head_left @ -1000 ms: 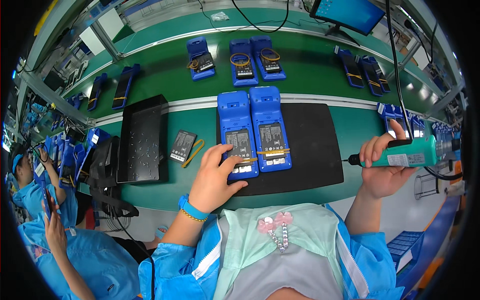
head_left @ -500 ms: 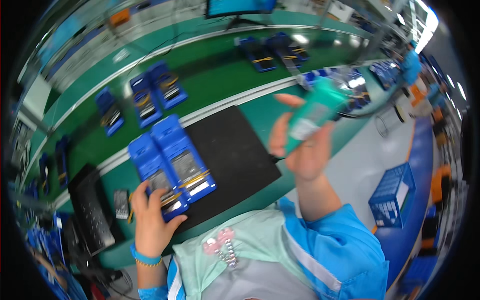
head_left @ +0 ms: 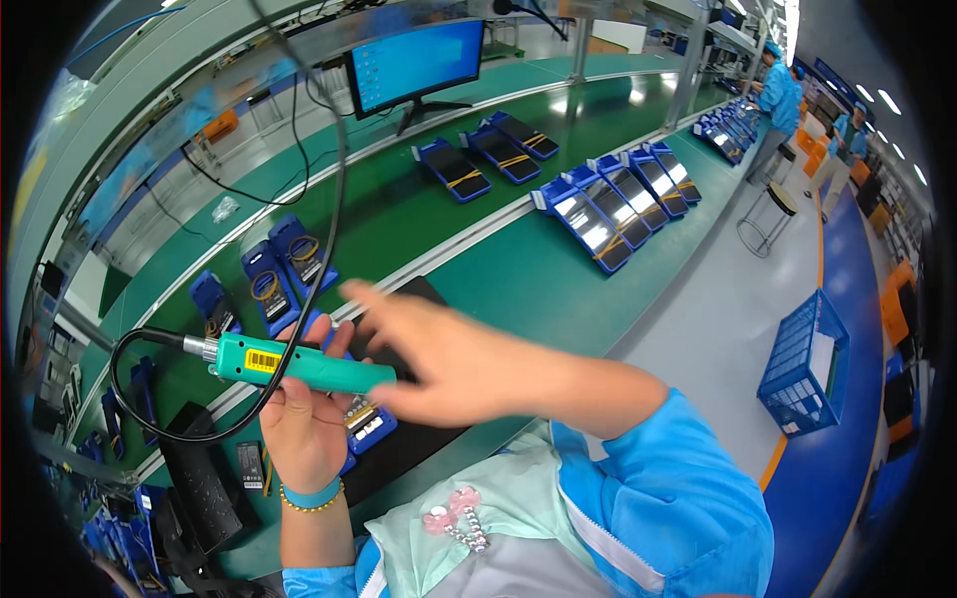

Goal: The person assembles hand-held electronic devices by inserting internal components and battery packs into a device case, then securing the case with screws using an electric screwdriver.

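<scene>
the green driver lies nearly level above the surface, long axis left to right, cable end at left. left hand grips its middle from below, fingers wrapped round the barrel. right hand is at the tip end, just beside it, fingers spread wide, holding nothing.

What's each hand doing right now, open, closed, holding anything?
Left hand: closed around the green electric screwdriver.
Right hand: open, fingers spread, blurred, beside the screwdriver's tip end; contact cannot be told.
</scene>
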### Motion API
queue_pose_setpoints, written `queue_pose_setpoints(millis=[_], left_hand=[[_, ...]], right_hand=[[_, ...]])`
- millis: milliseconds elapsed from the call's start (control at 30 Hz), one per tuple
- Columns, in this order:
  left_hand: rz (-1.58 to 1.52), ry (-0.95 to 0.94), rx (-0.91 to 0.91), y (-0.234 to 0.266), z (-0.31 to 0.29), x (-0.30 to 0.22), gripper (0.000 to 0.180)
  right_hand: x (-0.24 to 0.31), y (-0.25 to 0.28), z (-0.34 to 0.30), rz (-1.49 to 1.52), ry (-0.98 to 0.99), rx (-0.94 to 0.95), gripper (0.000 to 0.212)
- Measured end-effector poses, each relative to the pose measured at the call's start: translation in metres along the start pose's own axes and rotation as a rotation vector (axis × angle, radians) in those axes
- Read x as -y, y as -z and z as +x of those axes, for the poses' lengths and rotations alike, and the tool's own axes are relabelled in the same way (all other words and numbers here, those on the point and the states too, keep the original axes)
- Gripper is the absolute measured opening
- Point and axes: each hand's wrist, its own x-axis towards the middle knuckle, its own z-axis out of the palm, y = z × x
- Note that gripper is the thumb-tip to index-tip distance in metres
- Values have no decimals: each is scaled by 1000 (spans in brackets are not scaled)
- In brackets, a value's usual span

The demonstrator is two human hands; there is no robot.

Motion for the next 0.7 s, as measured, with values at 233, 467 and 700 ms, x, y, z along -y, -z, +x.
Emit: queue_pose_setpoints(millis=[233,467,700], left_hand=[[184,-225,-129,32,-5,-68,71],[388,-436,-221,76,-28,-109,70],[474,-513,-433,83,-42,-121,82]], right_hand=[[-198,141,-110,-1326,-738,-491,57],[-256,142,-122,-1751,-634,-347,35],[-165,123,-95,-888,-748,-472,33]])
